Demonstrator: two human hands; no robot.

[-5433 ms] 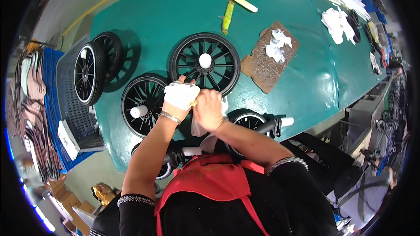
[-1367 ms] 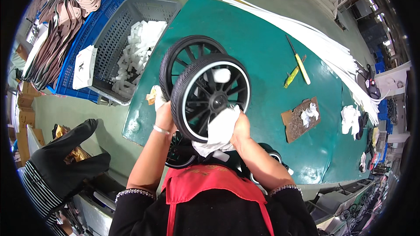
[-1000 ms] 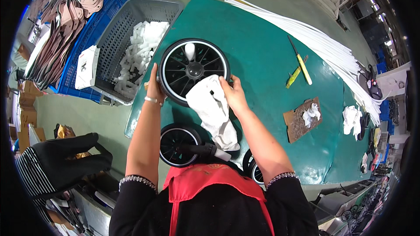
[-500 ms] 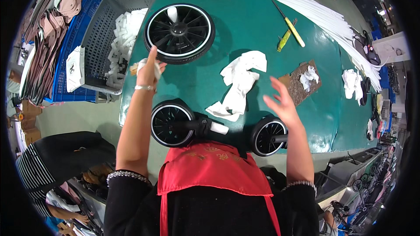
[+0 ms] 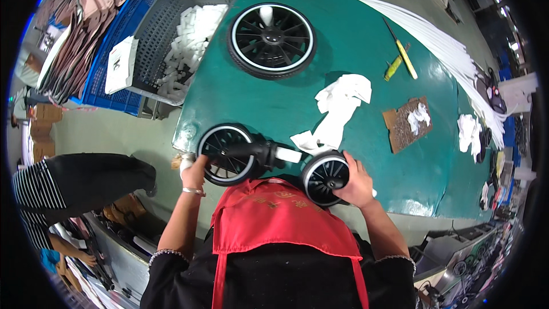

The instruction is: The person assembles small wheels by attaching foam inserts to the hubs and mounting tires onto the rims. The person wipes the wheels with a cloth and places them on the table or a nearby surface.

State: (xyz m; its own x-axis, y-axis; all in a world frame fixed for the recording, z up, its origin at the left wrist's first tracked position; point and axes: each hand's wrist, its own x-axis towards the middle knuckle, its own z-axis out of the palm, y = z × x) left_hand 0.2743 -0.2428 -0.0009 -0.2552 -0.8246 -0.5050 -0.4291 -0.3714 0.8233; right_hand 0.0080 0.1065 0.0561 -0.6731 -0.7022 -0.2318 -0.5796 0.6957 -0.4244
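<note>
At the table's near edge stands a black wheel with a white ring (image 5: 220,131), joined to a dark fork with a white sleeve (image 5: 287,155). My left hand (image 5: 195,173) is at this wheel's left side, fingers closed. A tan, wood-like piece with white around it (image 5: 180,162) sticks out of that hand; its kind is unclear. My right hand (image 5: 358,184) is wrapped round the right side of a second small wheel (image 5: 321,173), close to the white sleeve. Crumpled white cloth (image 5: 337,114) lies just beyond.
A larger wheel (image 5: 271,68) lies farther back on the green table (image 5: 269,103). Grey crate (image 5: 151,28) with white plastic pieces stands left. At right are a yellow-handled screwdriver (image 5: 405,60), a green-handled tool (image 5: 393,68), cardboard (image 5: 397,137) and long white strips (image 5: 394,14). Another person (image 5: 74,183) is at left.
Both hands have come down from above the table to the two near wheels. The right hand has taken hold of the small wheel, which has shifted left. The whole view has shifted slightly.
</note>
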